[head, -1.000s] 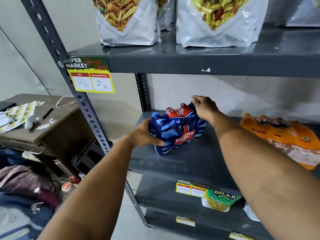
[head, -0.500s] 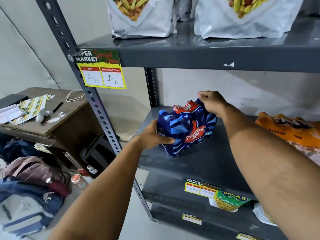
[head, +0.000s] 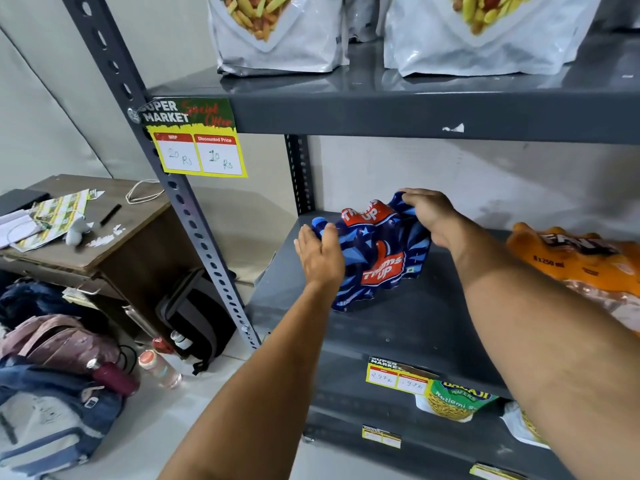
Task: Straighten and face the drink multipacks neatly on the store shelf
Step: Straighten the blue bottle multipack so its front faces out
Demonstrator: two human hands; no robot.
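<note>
Both hands flank the blue multipack (head: 375, 252) — left fingers (head: 317, 242) spread flat, right fingers (head: 414, 199) gripping its top.

Two bare forearms in view, no sleeves showing on either — cuffs, if any, sit out of frame. Left hand (head: 320, 258) bare: no glove, ring, watch or band visible. Right hand (head: 429, 214) likewise bare — no wristwear, no markings. Nails too small to make out.
</note>
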